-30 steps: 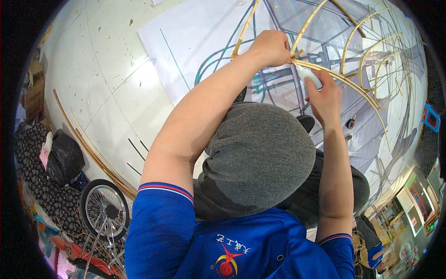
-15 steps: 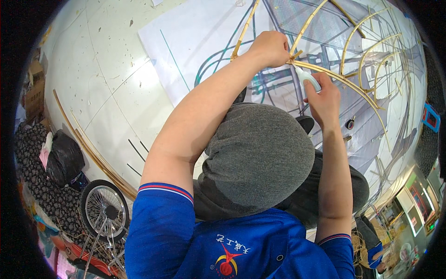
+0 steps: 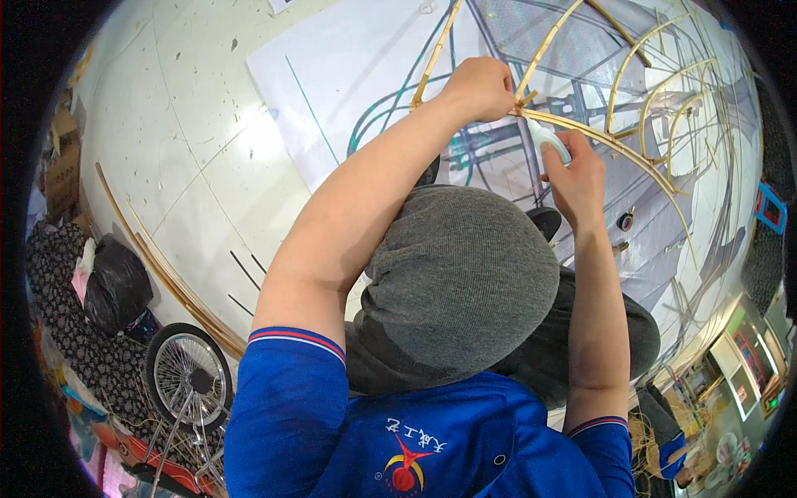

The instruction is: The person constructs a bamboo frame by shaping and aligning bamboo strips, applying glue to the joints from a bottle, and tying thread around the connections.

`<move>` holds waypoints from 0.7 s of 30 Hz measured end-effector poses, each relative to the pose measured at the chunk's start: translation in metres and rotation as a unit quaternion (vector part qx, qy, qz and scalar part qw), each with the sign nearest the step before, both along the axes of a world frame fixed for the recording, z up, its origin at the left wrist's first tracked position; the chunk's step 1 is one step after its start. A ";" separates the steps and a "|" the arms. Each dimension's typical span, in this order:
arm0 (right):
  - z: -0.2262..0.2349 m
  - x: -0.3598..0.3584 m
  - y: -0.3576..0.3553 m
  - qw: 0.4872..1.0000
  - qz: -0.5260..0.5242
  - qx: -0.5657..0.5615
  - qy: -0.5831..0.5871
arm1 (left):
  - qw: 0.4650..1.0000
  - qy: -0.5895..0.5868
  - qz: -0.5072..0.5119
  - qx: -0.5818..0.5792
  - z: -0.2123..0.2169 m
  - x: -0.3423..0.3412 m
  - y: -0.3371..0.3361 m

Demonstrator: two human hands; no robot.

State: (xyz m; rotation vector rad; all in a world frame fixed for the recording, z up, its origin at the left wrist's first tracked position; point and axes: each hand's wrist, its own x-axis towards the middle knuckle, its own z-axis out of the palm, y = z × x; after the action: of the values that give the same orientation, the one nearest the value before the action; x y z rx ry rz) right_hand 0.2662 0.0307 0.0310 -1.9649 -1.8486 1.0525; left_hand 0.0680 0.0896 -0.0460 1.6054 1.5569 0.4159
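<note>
My left hand (image 3: 481, 90) is closed at a joint of a bamboo-strip frame (image 3: 594, 130), its fingertips mostly hidden behind the fist. Just right of it, my right hand (image 3: 579, 178) grips a small white squeeze bottle (image 3: 554, 144). The bottle tilts up and left, its narrow nozzle at or very close to the joint. A curved upright strip (image 3: 544, 51) rises from there. Beneath the frame lies a large white sheet (image 3: 307, 75) with green and dark lines drawn on it.
More curved frame ribs (image 3: 614, 83) stand at the right. A small black roll (image 3: 625, 222) lies right of my forearm. Long bamboo strips (image 3: 166, 274) lie at the left, near a black bag (image 3: 119, 278) and a spoked wheel (image 3: 188, 375). Another person (image 3: 664, 432) is at lower right.
The bottle has shifted and turned slightly in my right hand, its nozzle staying by the joint. My left hand has barely moved.
</note>
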 end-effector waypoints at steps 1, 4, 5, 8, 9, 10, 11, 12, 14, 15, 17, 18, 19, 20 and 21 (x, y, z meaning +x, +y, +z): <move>0.002 0.000 0.001 1.000 -0.015 -0.018 0.009 | 1.000 0.001 0.002 -0.001 0.000 0.001 0.001; -0.017 0.013 0.001 0.978 -0.096 -0.042 0.183 | 1.000 0.003 0.003 0.009 -0.001 0.000 0.001; -0.015 0.017 0.002 0.977 -0.097 -0.039 0.184 | 1.000 0.004 0.004 0.018 -0.002 -0.002 0.001; -0.001 0.026 0.001 0.940 -0.126 -0.065 0.310 | 0.999 -0.026 0.015 -0.013 -0.002 -0.004 -0.001; 0.007 0.029 0.001 0.933 -0.128 -0.055 0.332 | 0.999 -0.034 0.019 -0.027 -0.001 -0.004 0.000; 0.019 0.033 0.000 0.925 -0.131 -0.043 0.354 | 0.999 -0.034 0.013 -0.021 0.000 -0.003 0.001; 0.031 0.038 -0.003 0.924 -0.131 -0.028 0.359 | 0.998 -0.044 0.021 -0.027 -0.003 -0.002 0.000; 0.047 0.050 -0.005 0.923 -0.136 -0.020 0.360 | 0.998 -0.055 0.026 -0.032 -0.006 -0.001 0.000; 0.086 0.083 -0.017 0.920 -0.104 0.017 0.378 | 0.998 -0.056 0.011 -0.031 -0.012 0.005 0.003; 0.110 0.094 -0.025 0.916 -0.125 0.050 0.377 | 0.998 -0.063 -0.002 -0.027 -0.014 0.006 0.004; 0.141 0.129 -0.042 0.904 -0.156 0.112 0.383 | 0.996 -0.063 0.004 -0.056 -0.008 0.001 0.003; 0.150 0.154 -0.050 0.904 -0.175 0.131 0.369 | 0.995 -0.060 0.022 -0.077 -0.002 -0.001 0.001; 0.162 0.179 -0.060 0.911 -0.195 0.171 0.320 | 0.992 -0.076 0.035 -0.099 -0.003 -0.002 0.001; 0.167 0.204 -0.069 0.914 -0.212 0.204 0.279 | 0.990 -0.091 0.044 -0.097 -0.008 -0.011 -0.001; 0.166 0.234 -0.080 0.909 -0.264 0.230 0.228 | 0.989 -0.099 0.051 -0.098 -0.014 -0.015 -0.002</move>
State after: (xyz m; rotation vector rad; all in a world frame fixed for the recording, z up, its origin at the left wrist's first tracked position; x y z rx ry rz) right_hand 0.5006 -0.0491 0.1975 -1.6127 -1.0934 0.7310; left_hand 0.0532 0.0879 -0.0604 1.2997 1.4836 0.4485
